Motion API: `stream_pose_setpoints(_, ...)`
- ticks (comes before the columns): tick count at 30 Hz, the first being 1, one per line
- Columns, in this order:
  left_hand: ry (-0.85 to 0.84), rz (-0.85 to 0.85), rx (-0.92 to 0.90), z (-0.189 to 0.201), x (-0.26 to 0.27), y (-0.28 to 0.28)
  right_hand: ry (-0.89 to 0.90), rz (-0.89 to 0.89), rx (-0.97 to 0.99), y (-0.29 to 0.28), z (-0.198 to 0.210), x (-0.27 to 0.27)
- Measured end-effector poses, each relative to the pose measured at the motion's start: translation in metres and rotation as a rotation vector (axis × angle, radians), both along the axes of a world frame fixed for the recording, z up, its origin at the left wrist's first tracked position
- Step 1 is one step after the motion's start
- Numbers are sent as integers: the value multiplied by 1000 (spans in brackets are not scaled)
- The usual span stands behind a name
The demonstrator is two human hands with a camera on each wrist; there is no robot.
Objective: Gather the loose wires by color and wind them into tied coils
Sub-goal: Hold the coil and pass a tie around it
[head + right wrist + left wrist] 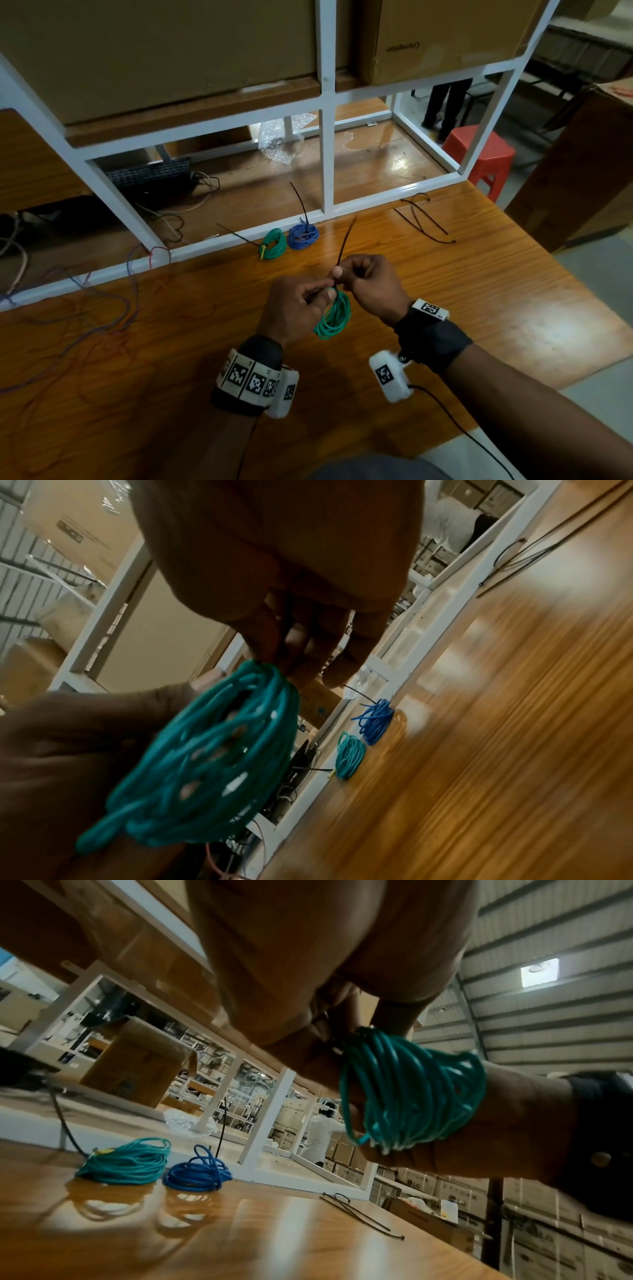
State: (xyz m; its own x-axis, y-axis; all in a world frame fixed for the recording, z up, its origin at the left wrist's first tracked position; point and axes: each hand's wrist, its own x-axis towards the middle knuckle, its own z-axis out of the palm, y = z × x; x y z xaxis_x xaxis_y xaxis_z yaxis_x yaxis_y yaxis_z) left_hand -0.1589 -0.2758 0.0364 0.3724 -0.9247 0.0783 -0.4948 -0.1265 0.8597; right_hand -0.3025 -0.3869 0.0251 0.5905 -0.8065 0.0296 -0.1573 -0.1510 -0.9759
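A green wire coil (334, 317) hangs in the air between both hands above the wooden table (479, 291). My left hand (301, 305) pinches the top of the coil. My right hand (363, 277) pinches a black zip tie (346, 240) at the same spot; its tail sticks up and away. In the left wrist view the coil (411, 1093) hangs below the fingers; in the right wrist view the coil (212, 753) looks blurred. A tied green coil (273, 244) and a tied blue coil (303, 235) lie by the white rack frame (328, 150).
Spare black zip ties (423, 219) lie on the table at the right. Loose red and blue wires (113, 308) sprawl over the left side. Cardboard boxes (445, 37) sit on the rack, and a red stool (479, 154) stands beyond it.
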Motion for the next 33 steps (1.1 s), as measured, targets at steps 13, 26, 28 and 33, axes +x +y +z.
stream_pose_setpoints(13,17,5,20,8,14,-15,11,-47,313,-21,13,20)
stream_pose_setpoints(26,828,418,22,-25,-2,-59,94,121,592,-58,-5,-6)
stream_pose_setpoints(28,770,427,31,-25,5,-60,111,35,586,-87,-13,-1)
stream_pose_setpoints(33,631,540,65,-42,15,-42,165,-118,556,-157,-36,30)
